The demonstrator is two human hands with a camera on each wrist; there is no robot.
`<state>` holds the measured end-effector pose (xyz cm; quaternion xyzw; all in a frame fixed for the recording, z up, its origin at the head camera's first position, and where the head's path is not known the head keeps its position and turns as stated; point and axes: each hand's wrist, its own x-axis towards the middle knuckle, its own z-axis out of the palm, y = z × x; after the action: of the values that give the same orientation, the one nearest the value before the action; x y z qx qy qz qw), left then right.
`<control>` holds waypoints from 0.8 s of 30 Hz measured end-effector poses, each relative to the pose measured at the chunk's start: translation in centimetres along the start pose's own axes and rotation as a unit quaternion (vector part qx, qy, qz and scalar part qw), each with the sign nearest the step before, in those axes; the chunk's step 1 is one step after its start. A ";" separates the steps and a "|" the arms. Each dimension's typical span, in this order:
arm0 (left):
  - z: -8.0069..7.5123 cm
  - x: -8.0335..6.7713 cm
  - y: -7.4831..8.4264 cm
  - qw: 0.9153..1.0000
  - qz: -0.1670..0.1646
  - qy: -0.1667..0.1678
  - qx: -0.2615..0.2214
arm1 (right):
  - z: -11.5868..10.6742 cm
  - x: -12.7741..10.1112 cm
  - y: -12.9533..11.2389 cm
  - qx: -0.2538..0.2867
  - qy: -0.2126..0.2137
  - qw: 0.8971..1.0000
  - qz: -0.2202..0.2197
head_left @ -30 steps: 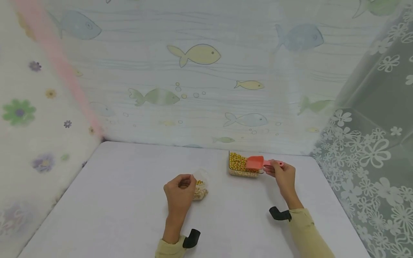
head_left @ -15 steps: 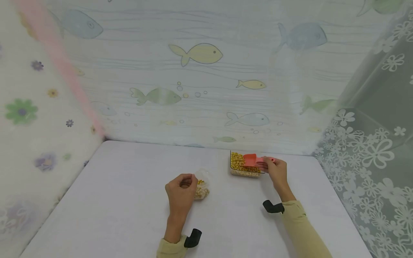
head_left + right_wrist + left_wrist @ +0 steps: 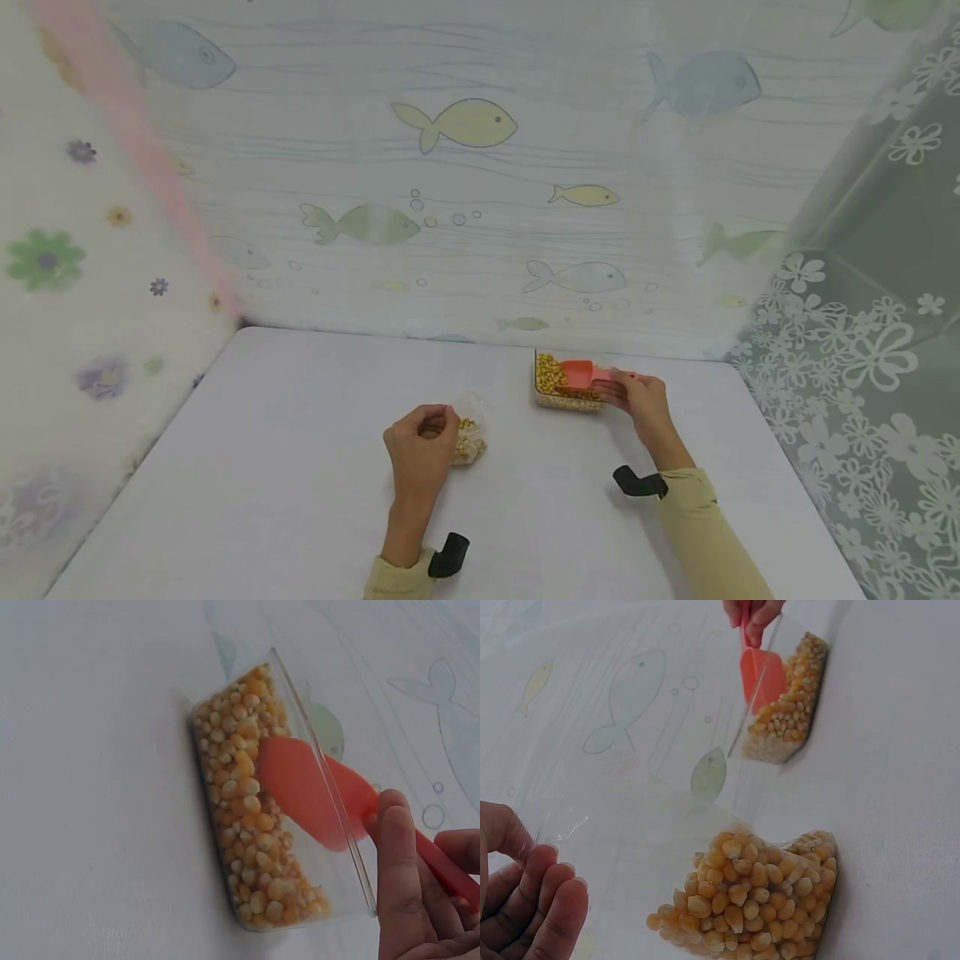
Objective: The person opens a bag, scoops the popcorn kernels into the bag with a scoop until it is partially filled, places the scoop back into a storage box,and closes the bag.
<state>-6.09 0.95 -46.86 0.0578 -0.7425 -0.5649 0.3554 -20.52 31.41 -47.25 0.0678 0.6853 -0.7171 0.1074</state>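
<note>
In my left hand (image 3: 420, 446) the fingertips pinch the edge of a clear plastic bag (image 3: 742, 896). Yellow corn kernels fill the lower part of that bag, which rests on the table. My right hand (image 3: 647, 410) grips a red scoop (image 3: 577, 375) by its handle. The scoop's blade reaches into a clear rectangular container (image 3: 358, 874) and its front edge meets the corn kernels (image 3: 240, 780) there. Seen from the right wrist, the blade slants down behind the container's transparent wall. Kernels stand higher at one end of the container than at the other.
A white-covered table (image 3: 300, 467) lies under everything. Behind it hangs a curtain (image 3: 465, 250) printed with fish, close to the back of the container. A flower-patterned sheet (image 3: 97, 333) encloses the left side, and a lace-like one (image 3: 862, 400) the right.
The right hand and scoop have moved left, bringing the blade deeper over the kernels in the container. My left hand keeps its pinch on the bag in about the same spot.
</note>
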 end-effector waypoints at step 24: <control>0.0 0.0 0.1 1.000 0.005 0.002 -0.004 | -0.2 -2.0 0.8 0.244 -0.032 0.963 0.105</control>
<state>-6.07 0.96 -46.74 0.0541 -0.7396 -0.5660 0.3600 -18.44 31.69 -47.54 0.1408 0.4746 -0.8491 0.1843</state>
